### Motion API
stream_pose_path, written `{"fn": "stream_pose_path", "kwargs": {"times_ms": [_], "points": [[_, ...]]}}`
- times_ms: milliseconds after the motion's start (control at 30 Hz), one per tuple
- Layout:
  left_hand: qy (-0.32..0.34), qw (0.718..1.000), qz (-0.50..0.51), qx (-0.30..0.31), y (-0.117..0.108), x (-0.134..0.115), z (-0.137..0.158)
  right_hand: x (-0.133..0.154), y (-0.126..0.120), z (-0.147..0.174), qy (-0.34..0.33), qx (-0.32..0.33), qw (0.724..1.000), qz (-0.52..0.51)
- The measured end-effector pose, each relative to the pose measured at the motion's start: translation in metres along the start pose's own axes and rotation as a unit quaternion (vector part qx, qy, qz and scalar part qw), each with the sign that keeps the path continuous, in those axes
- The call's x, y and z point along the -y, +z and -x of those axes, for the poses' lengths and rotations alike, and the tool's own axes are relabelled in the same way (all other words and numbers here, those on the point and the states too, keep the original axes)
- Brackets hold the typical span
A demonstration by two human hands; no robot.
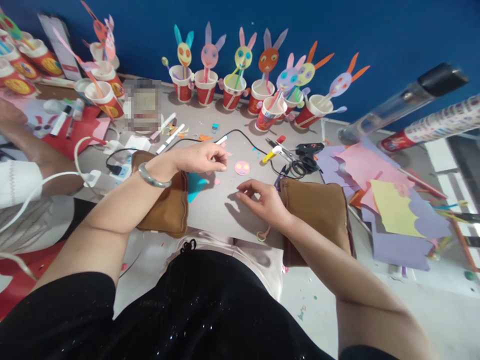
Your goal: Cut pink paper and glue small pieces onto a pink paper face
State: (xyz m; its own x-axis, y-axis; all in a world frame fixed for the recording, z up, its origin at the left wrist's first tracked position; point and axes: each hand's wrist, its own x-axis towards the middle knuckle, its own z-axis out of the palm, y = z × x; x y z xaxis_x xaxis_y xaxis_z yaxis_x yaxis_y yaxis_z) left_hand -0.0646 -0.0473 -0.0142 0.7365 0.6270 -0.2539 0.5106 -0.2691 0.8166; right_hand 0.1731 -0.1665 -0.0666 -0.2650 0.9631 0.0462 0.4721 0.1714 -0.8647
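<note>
A small round pink paper face with yellow eyes lies flat on the table between my two hands. My left hand hovers just left of it, its fingers loosely bent with a gap at the thumb and nothing visible in them. To the lower right of the face, my right hand is held above the table, thumb and fingers apart, holding nothing. Blue paper and small pink scraps lie below my left hand. A pink strip with a yellowish ring rests at the table's front edge.
Several red paper cups with paper rabbit heads line the blue wall. A black glue gun, scissors and cables lie right. Brown cushions flank my lap. Coloured paper is stacked right; another person's arm is left.
</note>
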Motion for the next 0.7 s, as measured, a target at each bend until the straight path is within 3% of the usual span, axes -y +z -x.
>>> {"fn": "stream_pose_path", "kwargs": {"times_ms": [133,267,500,700], "points": [[-0.006,0.996,0.075,-0.055,0.018,-0.024,-0.015,0.005,-0.003,-0.015,0.046,-0.083,0.988,-0.118],[-0.007,0.988,0.118,-0.098,0.032,-0.032,-0.029,0.006,-0.01,-0.025,0.089,-0.128,0.969,-0.193],[-0.077,0.983,0.137,-0.095,0.045,-0.033,-0.041,0.003,-0.016,-0.033,0.091,-0.162,0.961,-0.205],[-0.029,0.984,0.113,-0.135,0.047,-0.03,-0.054,-0.003,-0.021,-0.039,0.094,-0.173,0.962,-0.19]]}}
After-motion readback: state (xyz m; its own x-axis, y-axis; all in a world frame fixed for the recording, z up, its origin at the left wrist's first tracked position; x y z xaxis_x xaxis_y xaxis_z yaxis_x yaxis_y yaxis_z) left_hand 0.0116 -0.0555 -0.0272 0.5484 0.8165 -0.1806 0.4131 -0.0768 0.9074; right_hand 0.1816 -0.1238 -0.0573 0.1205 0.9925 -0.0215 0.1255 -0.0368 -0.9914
